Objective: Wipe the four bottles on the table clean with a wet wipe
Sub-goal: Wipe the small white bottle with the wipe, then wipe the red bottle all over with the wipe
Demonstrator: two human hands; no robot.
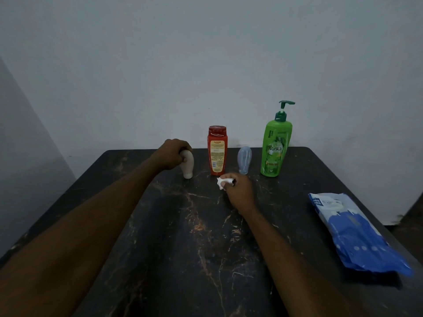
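Four bottles stand in a row near the far edge of the dark marble table (174, 236). My left hand (172, 154) grips the top of the small white bottle (188, 166), which stands cap-down at the left. To its right are the red-orange bottle (217, 150), the small pale blue bottle (244, 159) and the tall green pump bottle (275, 147). My right hand (239, 191) holds a crumpled white wet wipe (223, 182) just in front of the red-orange bottle, low over the table.
A blue and white pack of wet wipes (352, 232) lies at the table's right edge. A plain pale wall rises right behind the bottles.
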